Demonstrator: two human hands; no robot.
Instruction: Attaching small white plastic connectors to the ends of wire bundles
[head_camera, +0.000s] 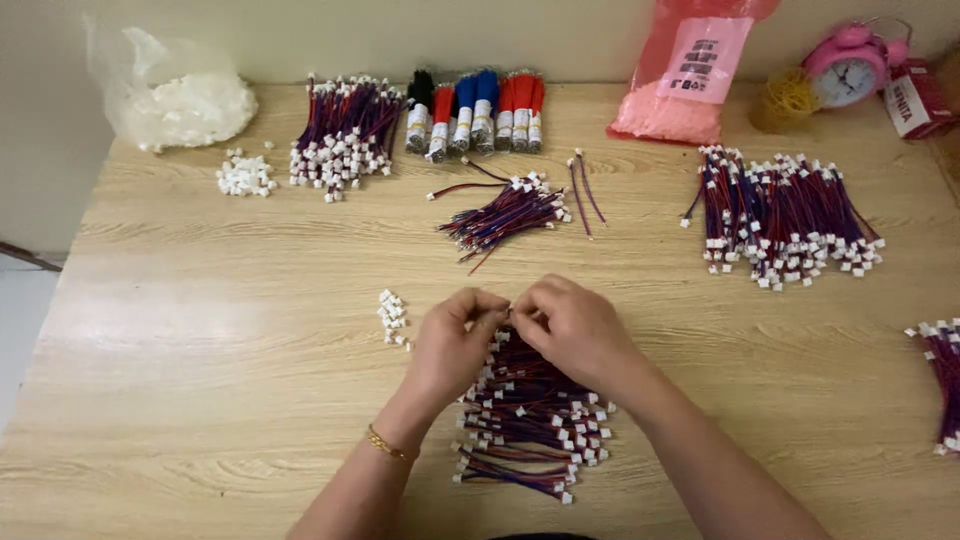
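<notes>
- Left hand (455, 340), a gold bracelet at its wrist, sits at the table's centre with fingertips pinched on a small white plastic connector (508, 312) where it meets the right hand.
- Just at nine o'clock from that hand lies a little cluster of loose white connector housings (393, 316).
- Under both wrists, toward six o'clock, spreads the pile of short red-and-blue wire leads with white plug ends (530, 415); the piece being worked comes off its top edge.
- Those leads look light, thin and limp, likely to slip or tangle, so the stiff white plug seems the best place to grip, with the wire held close behind it.
- Right hand (575, 325) is closed in a pinch on the same connector from the three o'clock side; what exactly lies between its fingers is hidden.
- Toward twelve o'clock rests a smaller loose bunch of wires (505, 215), and at two o'clock a larger finished-looking heap (785, 225) on the pale wooden table (200, 330).
</notes>
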